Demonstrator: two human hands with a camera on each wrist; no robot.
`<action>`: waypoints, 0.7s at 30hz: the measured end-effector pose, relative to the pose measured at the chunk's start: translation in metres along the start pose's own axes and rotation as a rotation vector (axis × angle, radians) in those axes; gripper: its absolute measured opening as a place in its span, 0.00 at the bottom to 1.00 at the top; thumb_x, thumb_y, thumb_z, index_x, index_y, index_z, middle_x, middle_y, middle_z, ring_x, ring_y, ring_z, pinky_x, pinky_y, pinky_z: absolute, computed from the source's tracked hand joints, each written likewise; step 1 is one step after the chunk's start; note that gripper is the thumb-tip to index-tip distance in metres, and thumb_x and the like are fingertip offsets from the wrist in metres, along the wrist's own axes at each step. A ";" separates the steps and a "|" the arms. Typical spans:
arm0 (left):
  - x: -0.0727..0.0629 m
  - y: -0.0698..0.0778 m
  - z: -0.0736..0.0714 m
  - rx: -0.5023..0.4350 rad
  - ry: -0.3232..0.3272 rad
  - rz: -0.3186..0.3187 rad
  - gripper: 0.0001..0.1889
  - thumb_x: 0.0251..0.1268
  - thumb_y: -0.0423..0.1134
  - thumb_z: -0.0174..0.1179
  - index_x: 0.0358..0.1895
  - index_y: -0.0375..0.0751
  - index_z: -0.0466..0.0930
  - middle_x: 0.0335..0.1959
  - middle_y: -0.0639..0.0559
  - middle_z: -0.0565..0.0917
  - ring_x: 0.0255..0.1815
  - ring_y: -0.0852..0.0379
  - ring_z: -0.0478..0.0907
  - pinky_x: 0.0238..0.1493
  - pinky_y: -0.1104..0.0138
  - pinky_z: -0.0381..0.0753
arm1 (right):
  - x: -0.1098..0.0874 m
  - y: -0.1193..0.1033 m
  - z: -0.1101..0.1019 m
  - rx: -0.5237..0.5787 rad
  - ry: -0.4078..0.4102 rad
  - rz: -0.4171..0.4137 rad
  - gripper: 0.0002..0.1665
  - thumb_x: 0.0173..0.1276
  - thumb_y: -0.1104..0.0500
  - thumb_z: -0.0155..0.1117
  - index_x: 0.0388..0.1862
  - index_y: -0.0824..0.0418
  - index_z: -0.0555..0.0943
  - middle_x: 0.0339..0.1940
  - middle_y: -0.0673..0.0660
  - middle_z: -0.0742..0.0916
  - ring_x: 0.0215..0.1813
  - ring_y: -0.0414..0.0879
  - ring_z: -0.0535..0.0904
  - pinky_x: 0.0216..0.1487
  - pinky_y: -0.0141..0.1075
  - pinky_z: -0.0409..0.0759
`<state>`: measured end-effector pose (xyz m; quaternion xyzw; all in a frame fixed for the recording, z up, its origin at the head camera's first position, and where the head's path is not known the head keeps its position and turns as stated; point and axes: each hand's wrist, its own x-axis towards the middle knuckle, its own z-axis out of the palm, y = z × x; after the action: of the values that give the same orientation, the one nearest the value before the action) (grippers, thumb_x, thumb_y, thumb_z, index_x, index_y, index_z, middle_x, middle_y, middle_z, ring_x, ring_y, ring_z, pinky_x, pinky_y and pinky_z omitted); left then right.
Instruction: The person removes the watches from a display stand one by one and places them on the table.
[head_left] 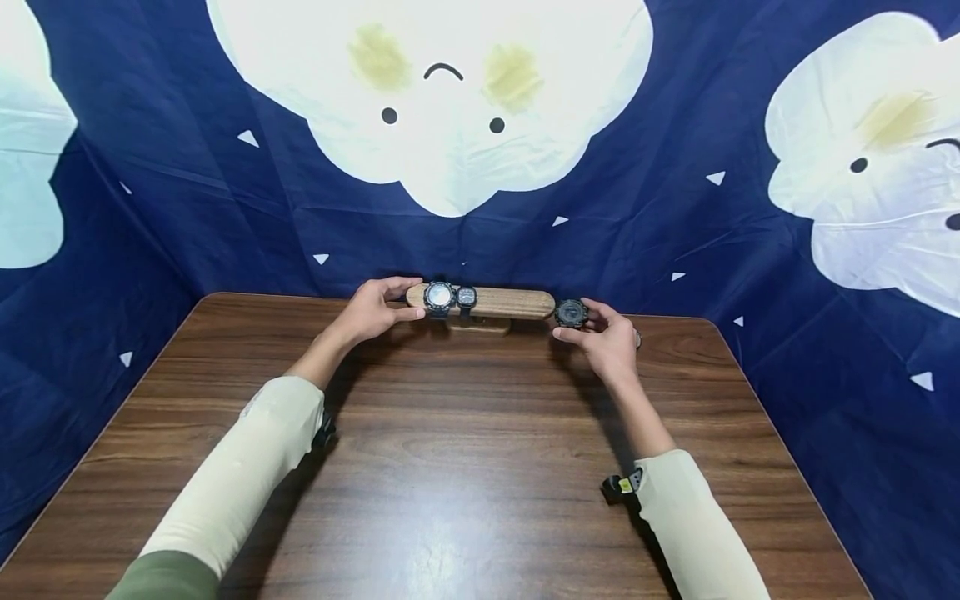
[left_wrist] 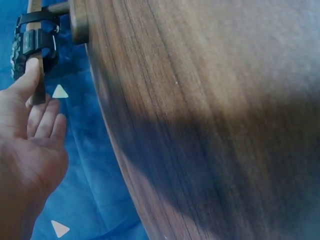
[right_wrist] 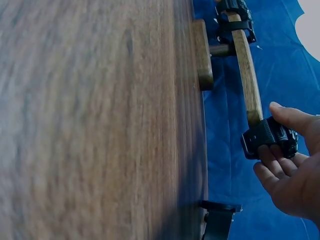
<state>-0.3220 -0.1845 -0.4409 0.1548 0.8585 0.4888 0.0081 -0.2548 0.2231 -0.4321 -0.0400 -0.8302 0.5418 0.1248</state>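
A wooden watch stand (head_left: 517, 302) with a rounded horizontal bar and a short base stands at the table's far edge. Two black watches, a larger one with a pale dial (head_left: 438, 295) and a smaller square one (head_left: 467, 297), are strapped around the bar's left half. My left hand (head_left: 371, 310) grips the bar's left end, thumb at the near side. In my right hand (head_left: 611, 342) is another black watch (right_wrist: 262, 135), pinched between thumb and fingers. Its strap loop is right at the bar's right tip in the right wrist view.
Beyond the right hand, a further dark watch-like object (right_wrist: 220, 222) stands by the far edge of the wooden table (head_left: 450, 450). A dark blue cloth (head_left: 637, 217) with white clouds hangs close behind the stand and along both sides.
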 end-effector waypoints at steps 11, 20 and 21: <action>-0.001 0.002 0.000 0.051 0.002 0.010 0.34 0.70 0.39 0.80 0.77 0.37 0.80 0.74 0.37 0.82 0.77 0.37 0.77 0.79 0.45 0.72 | 0.001 0.005 -0.010 0.030 0.025 -0.021 0.44 0.55 0.63 0.92 0.73 0.63 0.85 0.59 0.68 0.91 0.58 0.57 0.89 0.52 0.22 0.81; 0.000 0.003 0.000 0.065 0.000 0.015 0.34 0.70 0.38 0.79 0.76 0.36 0.80 0.75 0.37 0.82 0.78 0.36 0.77 0.80 0.45 0.73 | -0.001 0.005 -0.024 0.063 0.029 -0.049 0.43 0.55 0.63 0.92 0.72 0.63 0.86 0.57 0.70 0.92 0.47 0.38 0.87 0.51 0.22 0.82; 0.000 0.003 0.000 0.066 0.000 0.016 0.33 0.70 0.38 0.79 0.76 0.36 0.80 0.75 0.37 0.82 0.78 0.36 0.77 0.80 0.45 0.73 | -0.001 0.005 -0.026 0.066 0.030 -0.056 0.43 0.56 0.64 0.92 0.72 0.63 0.86 0.57 0.70 0.92 0.46 0.36 0.86 0.51 0.22 0.82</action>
<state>-0.3213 -0.1831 -0.4386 0.1620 0.8728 0.4603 -0.0007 -0.2476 0.2476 -0.4268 -0.0205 -0.8108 0.5644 0.1535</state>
